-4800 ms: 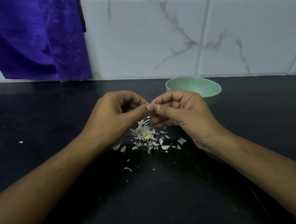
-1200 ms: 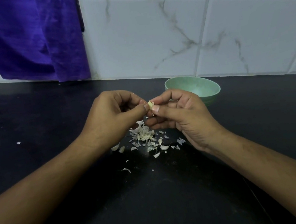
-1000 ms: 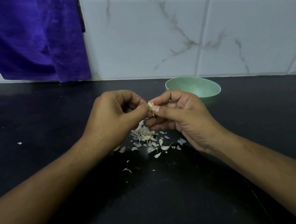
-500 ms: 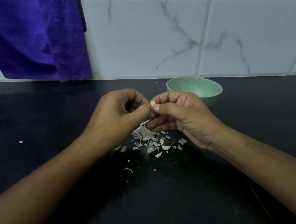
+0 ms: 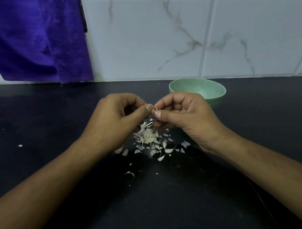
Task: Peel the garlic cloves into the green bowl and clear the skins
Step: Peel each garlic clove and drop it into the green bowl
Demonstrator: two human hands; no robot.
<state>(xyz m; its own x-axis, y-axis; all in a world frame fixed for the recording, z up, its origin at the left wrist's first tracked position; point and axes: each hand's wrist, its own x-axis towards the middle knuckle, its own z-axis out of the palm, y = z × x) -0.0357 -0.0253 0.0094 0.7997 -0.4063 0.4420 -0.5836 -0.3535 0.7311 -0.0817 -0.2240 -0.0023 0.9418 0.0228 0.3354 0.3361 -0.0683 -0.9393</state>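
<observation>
1. Your hands have barely shifted, staying just left of the green bowl (image 5: pixel 214 91).
2. Fingers of your left hand (image 5: pixel 113 123) and right hand (image 5: pixel 187 117) pinch one garlic clove (image 5: pixel 153 111) between them.
3. Skins (image 5: pixel 147 136) lie piled on the surface (image 5: pixel 158 209), nearer you than the bowl.
</observation>
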